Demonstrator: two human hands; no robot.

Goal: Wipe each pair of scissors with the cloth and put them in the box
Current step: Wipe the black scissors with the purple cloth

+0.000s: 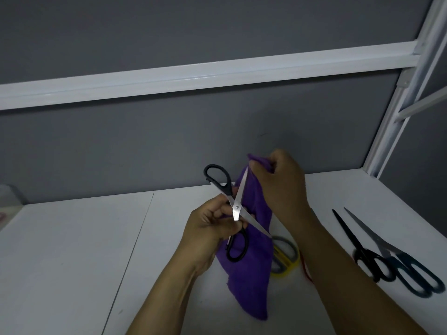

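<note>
A white table (pixel 72 250) stands against a dark grey wall (pixel 145 146) crossed by a white rail (pixel 205 72).

Purple cloth (pixel 244 274), black-handled silver-bladed scissors (pixel 235 210), yellow-and-grey scissors (pixel 286 256), white table (pixel 72 250), grey wall (pixel 169 146)

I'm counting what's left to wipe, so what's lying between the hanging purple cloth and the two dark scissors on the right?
In the head view, yellow-handled scissors lie there, partly hidden behind the purple cloth and right forearm.

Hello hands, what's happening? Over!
Left hand holds open black scissors. Right hand wipes blade with purple cloth. Nothing blocking.
</note>
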